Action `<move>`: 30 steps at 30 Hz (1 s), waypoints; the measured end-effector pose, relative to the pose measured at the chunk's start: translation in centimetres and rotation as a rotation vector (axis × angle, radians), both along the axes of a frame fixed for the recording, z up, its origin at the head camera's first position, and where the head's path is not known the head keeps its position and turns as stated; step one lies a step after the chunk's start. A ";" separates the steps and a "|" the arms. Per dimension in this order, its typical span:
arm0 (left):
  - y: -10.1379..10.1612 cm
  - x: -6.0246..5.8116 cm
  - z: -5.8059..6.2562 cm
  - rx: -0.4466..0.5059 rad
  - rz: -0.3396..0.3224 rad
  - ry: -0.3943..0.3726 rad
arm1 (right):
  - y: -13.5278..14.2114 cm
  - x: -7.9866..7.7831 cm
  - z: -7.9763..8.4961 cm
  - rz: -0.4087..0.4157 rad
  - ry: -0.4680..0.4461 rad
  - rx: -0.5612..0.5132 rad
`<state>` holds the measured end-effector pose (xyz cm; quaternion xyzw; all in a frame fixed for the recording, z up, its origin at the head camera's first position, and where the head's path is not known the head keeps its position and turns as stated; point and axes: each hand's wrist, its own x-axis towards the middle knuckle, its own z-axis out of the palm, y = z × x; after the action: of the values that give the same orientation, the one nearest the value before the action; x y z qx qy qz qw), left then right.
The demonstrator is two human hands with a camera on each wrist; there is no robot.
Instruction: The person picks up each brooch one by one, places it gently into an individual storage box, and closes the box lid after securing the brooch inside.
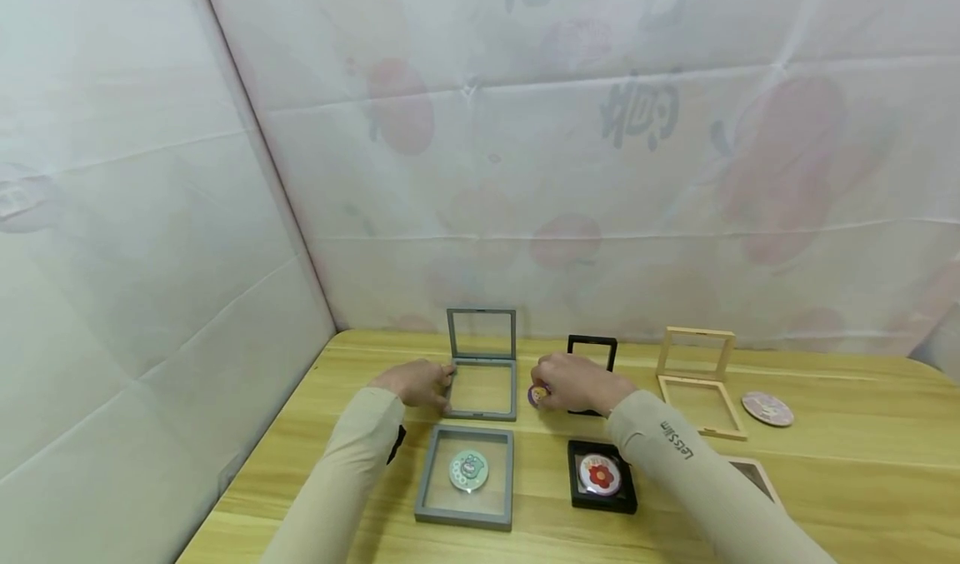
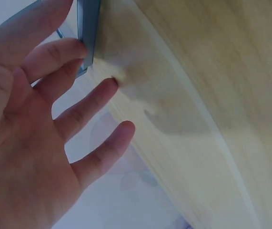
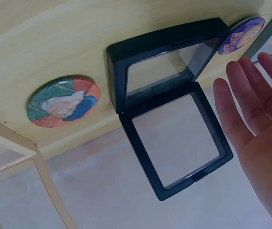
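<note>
An unfolded grey display frame [image 1: 480, 416] stands on the wooden table, its lid raised at the back. My left hand [image 1: 415, 382] rests at its left edge, thumb and index finger [image 2: 76, 48] touching the rim, the other fingers spread. To the right, a small purple round badge [image 1: 536, 395] lies by the grey frame. My right hand [image 1: 577, 381] reaches over it, fingertips right at the badge. In the right wrist view its fingers [image 3: 245, 95] are extended beside an unfolded black frame [image 3: 144, 158]. That black frame is partly hidden behind the right hand in the head view.
Nearer stand a closed grey frame [image 1: 463, 517] holding a green badge [image 1: 468, 470] and a black one [image 1: 606, 503] with a flower badge [image 1: 600, 474]. Rightward are an unfolded beige frame [image 1: 700, 331] and a pink badge [image 1: 767, 408]. A multicoloured badge [image 3: 64, 101] lies beside the unfolded black frame.
</note>
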<state>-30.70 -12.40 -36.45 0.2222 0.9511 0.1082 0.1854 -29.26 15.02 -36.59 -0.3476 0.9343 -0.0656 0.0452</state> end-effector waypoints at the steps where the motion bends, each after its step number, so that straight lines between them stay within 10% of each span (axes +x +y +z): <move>1: 0.0 0.0 0.0 -0.003 0.001 -0.007 | 0.0 0.0 -0.1 0.001 -0.001 0.000; 30: 1.7 0.2 0.0 -0.254 0.018 0.058 | 0.4 -0.4 -0.9 -0.057 -0.029 0.065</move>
<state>-30.46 -10.72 -36.40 0.1912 0.9641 -0.0182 0.1833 -29.70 15.42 -37.46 -0.3183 0.9446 -0.0417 0.0681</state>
